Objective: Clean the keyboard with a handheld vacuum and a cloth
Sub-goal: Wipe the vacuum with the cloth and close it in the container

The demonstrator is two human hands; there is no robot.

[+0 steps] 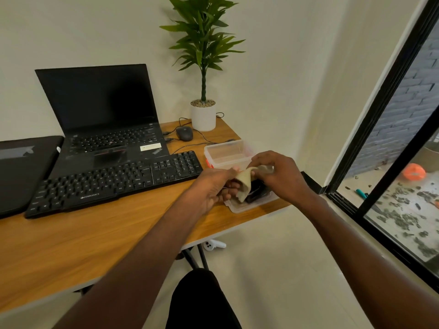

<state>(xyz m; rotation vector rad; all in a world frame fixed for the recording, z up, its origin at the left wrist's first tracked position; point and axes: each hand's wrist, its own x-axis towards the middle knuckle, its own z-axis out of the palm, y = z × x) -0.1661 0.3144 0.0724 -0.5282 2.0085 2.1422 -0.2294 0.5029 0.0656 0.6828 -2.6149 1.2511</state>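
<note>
A black external keyboard (114, 181) lies on the wooden desk (95, 238) in front of an open laptop. Right of it, both hands hold a beige cloth (245, 184) above a shallow clear tray (240, 206) at the desk's right edge. My left hand (213, 188) pinches the cloth's left side. My right hand (278, 176) grips its upper right end. A black object (257, 191), possibly the handheld vacuum, lies in the tray, mostly hidden by the cloth and my hands.
A clear plastic box (226, 154) stands behind my hands. A black laptop (104, 119), a wired mouse (184, 133) and a potted plant (203, 115) sit farther back. A dark closed laptop (21, 169) lies at the left. A glass door (392, 162) is on the right.
</note>
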